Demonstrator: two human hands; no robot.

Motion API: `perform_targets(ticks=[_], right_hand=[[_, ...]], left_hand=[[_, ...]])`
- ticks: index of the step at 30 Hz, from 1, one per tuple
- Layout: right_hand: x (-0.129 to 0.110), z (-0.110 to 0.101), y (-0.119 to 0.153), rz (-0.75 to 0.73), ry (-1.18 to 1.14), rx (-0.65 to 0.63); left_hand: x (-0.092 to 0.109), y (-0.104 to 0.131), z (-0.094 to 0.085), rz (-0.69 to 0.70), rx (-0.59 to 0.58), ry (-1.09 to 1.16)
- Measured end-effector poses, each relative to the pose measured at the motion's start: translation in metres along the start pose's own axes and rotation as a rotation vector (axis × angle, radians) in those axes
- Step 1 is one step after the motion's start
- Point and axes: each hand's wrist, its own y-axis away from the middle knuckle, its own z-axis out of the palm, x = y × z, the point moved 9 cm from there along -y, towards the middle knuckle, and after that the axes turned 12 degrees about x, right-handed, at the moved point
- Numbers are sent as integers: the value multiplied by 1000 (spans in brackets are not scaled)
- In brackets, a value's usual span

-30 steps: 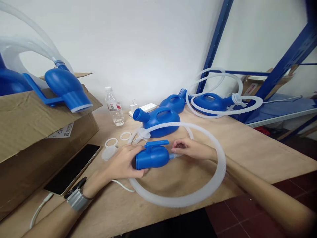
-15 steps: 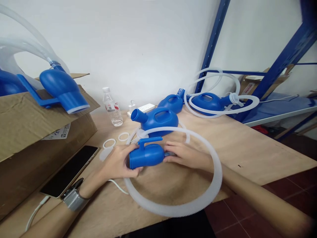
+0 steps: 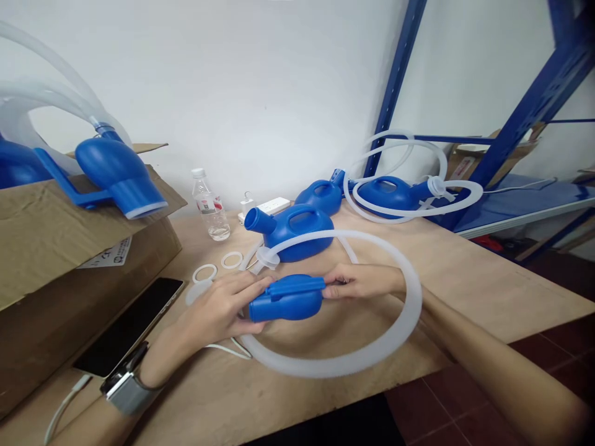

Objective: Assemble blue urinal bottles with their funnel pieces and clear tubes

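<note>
A blue plastic part with a handle (image 3: 295, 300) lies sideways above the table, its wide mouth toward the left. My left hand (image 3: 227, 303) is wrapped round that wide end. At the narrow end, my right hand (image 3: 351, 282) is closed; what its fingers pinch there is mostly hidden. A translucent corrugated hose (image 3: 411, 291) loops around the part and passes over my right forearm. Just behind stands a blue jug (image 3: 302, 232), with a white cap (image 3: 267, 257) on the hose end before it. Two white rings (image 3: 204, 273) lie beyond my left hand.
A cardboard box (image 3: 69, 229) at the left bears another blue part (image 3: 118, 170). A phone (image 3: 132, 322), a water bottle (image 3: 211, 207) and a power strip (image 3: 269, 207) are nearby. More jugs (image 3: 388, 195) stand near the blue shelf frame (image 3: 400, 74).
The blue part has turned so its handle faces up toward me, and has shifted slightly right. My right hand has moved right with it. The hose loop's near edge has risen.
</note>
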Motion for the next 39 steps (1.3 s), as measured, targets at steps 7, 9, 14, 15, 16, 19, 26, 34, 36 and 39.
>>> perform_targets(ticks=[7,9,14,15,16,19,26,34,36,39], right_hand=[[8,-11,-4,196,-101,-171],[9,-10,-6,191,-77,-146],[1,-8,-4,44,2,-9],[-1,-8,-3,30,6,17],[-2,-7,-1,22,9,35],[-7,-7,-1,8,11,85],[13,-39,21,-4,161,327],[52,-60,52,44,490,430],[59,-66,56,20,585,451],[74,-85,75,41,697,487]], left_hand=[[36,3,-18,404,165,-427],[35,4,-19,428,167,-463],[18,-1,-17,262,129,-257],[13,-3,-16,191,117,-177],[8,-6,-15,111,107,-102],[-13,-11,-10,-190,48,90],[-90,42,0,-1111,79,630],[-135,63,-22,-1120,486,594],[-139,72,-24,-1123,525,482],[-145,83,-41,-1105,569,166]])
